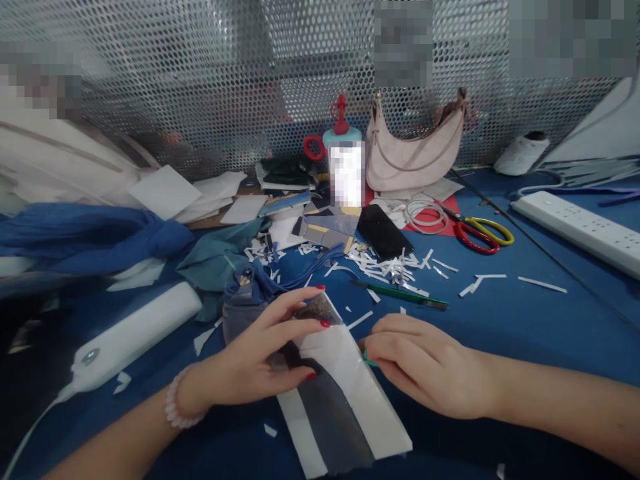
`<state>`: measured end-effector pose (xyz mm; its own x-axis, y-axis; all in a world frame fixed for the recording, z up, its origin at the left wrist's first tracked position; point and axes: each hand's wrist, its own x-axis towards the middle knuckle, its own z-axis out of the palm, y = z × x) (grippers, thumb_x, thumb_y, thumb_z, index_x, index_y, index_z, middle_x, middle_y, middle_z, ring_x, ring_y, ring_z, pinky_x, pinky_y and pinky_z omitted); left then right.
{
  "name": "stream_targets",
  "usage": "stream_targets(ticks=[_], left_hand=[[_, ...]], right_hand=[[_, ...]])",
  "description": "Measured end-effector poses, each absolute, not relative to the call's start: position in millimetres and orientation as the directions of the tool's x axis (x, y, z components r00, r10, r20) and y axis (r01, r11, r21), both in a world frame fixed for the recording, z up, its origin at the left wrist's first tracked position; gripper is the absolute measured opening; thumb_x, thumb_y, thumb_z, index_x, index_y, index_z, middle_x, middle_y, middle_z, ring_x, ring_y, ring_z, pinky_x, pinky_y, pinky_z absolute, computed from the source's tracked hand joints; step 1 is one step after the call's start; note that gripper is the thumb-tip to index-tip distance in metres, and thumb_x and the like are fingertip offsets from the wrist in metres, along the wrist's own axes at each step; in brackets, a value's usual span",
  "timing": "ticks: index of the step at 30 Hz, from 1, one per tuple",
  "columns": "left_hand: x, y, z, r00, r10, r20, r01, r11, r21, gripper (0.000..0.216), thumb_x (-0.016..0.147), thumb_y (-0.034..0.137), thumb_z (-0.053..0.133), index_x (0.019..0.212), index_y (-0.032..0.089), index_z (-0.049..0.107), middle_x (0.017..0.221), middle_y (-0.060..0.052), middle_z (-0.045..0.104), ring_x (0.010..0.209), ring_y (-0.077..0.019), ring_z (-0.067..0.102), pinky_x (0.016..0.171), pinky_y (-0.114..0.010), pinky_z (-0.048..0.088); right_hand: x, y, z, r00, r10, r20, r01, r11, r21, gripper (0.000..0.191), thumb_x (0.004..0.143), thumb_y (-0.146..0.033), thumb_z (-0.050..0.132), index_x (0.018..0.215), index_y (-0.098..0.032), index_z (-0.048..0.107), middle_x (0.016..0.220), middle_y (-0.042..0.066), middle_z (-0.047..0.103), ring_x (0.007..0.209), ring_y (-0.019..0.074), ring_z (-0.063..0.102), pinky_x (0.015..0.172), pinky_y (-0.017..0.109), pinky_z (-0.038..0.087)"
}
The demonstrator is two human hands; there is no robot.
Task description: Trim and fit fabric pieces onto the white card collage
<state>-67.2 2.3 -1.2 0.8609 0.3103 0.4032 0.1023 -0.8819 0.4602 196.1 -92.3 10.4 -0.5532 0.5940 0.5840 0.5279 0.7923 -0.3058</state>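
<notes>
A gray-and-white panel lies on a blue bench, long axis slanting toward the near right, left hand spread atop it, right hand pinching a green item beside its edge.

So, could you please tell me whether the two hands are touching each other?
Apart: the head view shows part of the white panel between the left hand and the right hand.

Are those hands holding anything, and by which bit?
The right hand holds a small green thing, mostly hidden, so I can't tell by which part. The left hand has its fingers spread across the white-and-grey piece, towards its far end.
</notes>
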Motion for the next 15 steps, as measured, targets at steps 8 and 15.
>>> stream_targets(ticks=[8,15], left_hand=[[-68.9,1.7,-0.8,0.864,0.302,0.404,0.094,-0.883,0.46,0.043,0.096,0.021,0.064,0.137,0.025,0.05,0.156,-0.011,0.039,0.14,-0.0203,0.046,0.115,-0.029,0.043],[-67.8,1.4,-1.0,0.869,0.301,0.392,0.096,-0.881,0.462,0.04,0.099,0.022,0.06,0.137,0.025,0.048,0.156,-0.011,0.037,0.143,-0.0189,0.043,0.117,-0.029,0.041]], right_hand=[[195.8,-91.9,10.0,-0.544,0.585,0.602,0.507,0.801,-0.319,0.02,0.103,-0.009,0.036,0.101,-0.013,0.056,0.077,0.006,0.063,0.071,0.0154,0.055,0.065,0.024,0.051],[195.5,-91.1,9.4,-0.553,0.593,0.586,0.509,0.797,-0.326,0.022,0.104,-0.01,0.034,0.104,-0.014,0.056,0.079,0.006,0.064,0.073,0.0156,0.056,0.068,0.025,0.052]])
